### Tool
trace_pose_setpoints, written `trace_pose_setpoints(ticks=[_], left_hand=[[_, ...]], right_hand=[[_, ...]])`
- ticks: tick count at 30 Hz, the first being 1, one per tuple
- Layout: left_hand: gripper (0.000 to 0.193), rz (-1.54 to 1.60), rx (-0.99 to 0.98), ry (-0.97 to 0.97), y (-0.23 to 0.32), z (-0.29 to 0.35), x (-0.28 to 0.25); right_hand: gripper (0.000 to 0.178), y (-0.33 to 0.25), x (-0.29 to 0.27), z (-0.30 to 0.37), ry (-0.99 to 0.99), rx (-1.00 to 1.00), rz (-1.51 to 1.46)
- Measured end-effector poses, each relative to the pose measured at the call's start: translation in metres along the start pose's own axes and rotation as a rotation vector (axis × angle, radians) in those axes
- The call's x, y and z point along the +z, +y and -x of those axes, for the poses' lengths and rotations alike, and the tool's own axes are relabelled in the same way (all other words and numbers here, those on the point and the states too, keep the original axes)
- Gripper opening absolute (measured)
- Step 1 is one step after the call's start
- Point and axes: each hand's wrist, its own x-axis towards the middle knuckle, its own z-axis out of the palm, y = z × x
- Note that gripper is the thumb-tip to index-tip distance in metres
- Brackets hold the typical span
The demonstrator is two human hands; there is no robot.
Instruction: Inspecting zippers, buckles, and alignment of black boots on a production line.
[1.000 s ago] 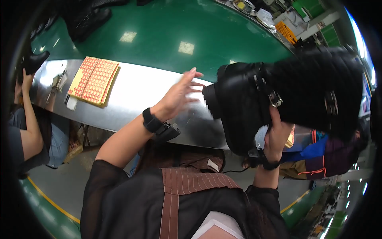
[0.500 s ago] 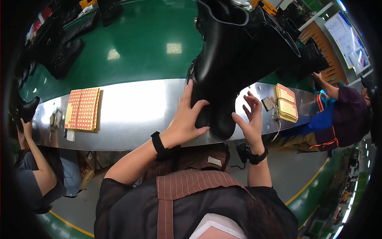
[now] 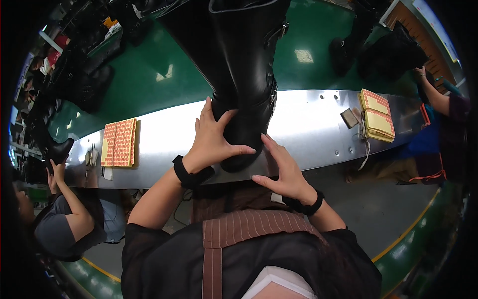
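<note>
A pair of tall black leather boots (image 3: pixel 244 74) stands in front of me on the metal edge of the table, shafts rising away from me. Buckled straps run down the right side of the nearer-right boot, and its toe points at me. My left hand (image 3: pixel 213 137) lies against the left side of the foot, fingers spread and thumb reaching across the toe. On the right, my right hand (image 3: pixel 286 172) has its fingers stretched, with the fingertips at the side of the toe and the thumb apart. Much of the second boot's foot is hidden.
Stacks of yellow cards with red round stickers lie left (image 3: pixel 118 143) and right (image 3: pixel 377 117) on the metal strip (image 3: pixel 313 124). A small dark block (image 3: pixel 349 118) is beside the right stack. More black boots (image 3: pixel 393 52) stand across the green tabletop (image 3: pixel 184 65). Co-workers are on both sides.
The boots have turned, so the buckles now face right instead of left, and the shafts lean left. My right hand has come down and in to the toe. My view has shifted.
</note>
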Motion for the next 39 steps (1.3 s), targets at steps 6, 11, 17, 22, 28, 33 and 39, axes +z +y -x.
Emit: trace_pose_setpoints(ticks=[6,11,17,22,28,33,39], left_hand=[[0.105,-0.131,-0.222,0.023,0.035,0.003,0.011],[0.101,-0.069,-0.265,-0.030,0.043,-0.002,0.014],[0.093,-0.026,-0.237,0.070,0.047,-0.010,0.007],[0.090,0.009,-0.252,0.050,0.046,-0.020,0.009],[0.073,0.370,-0.260,0.066,0.010,-0.028,0.002],[0.092,0.490,-0.496,-0.069,-0.003,-0.031,-0.038],[0.053,0.945,-0.858,-0.163,0.013,0.002,-0.143]], right_hand=[[0.097,0.009,0.008,0.008,-0.032,0.034,-0.052],[0.096,0.023,0.009,0.016,0.006,0.080,-0.486],[0.077,0.023,-0.011,0.013,0.151,0.301,-0.608],[0.052,0.050,-0.018,0.023,0.381,0.269,-0.518],[0.041,0.060,-0.023,0.037,0.469,0.271,-0.347],[0.035,0.057,-0.024,0.038,0.499,0.263,-0.299],[0.023,0.068,-0.028,0.025,0.517,0.281,-0.269]])
